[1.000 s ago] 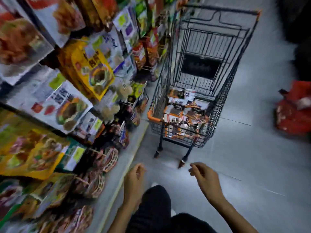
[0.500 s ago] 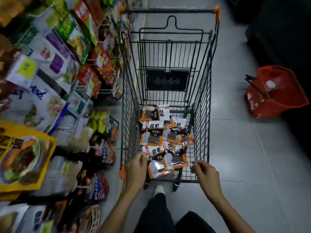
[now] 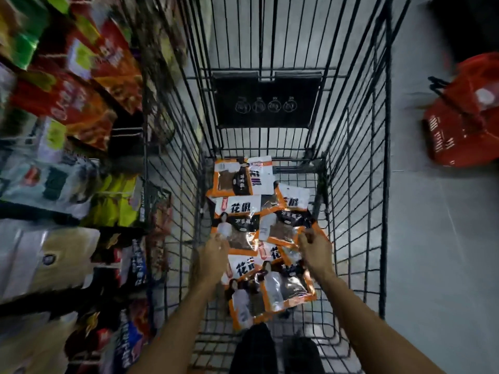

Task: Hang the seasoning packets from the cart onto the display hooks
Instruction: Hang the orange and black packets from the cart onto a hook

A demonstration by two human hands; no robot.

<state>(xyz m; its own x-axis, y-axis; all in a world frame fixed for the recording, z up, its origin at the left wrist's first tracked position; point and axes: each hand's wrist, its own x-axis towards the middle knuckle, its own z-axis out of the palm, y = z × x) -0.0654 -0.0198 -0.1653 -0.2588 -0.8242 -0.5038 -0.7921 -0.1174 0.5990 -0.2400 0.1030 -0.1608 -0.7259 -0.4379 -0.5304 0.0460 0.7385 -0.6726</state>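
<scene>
Packets: seasoning packets (image 3: 243,211) lie flat and overlapping on the floor of the wire cart (image 3: 353,184), long axes mostly pointing away from the person
Look: orange borders, white-and-black labels, clear windows showing brown spice
Right hand (image 3: 316,248): fingers curled, pinching the orange corner of the right-edge packet (image 3: 283,229)
Left hand (image 3: 214,252): blurred over the heap's left side; I cannot tell whether its fingers grip anything
Key relation: the heap sits just under and ahead of both hands
Display (image 3: 81,103): hung goods left of the cart, so a lifted packet likely travels left
</scene>
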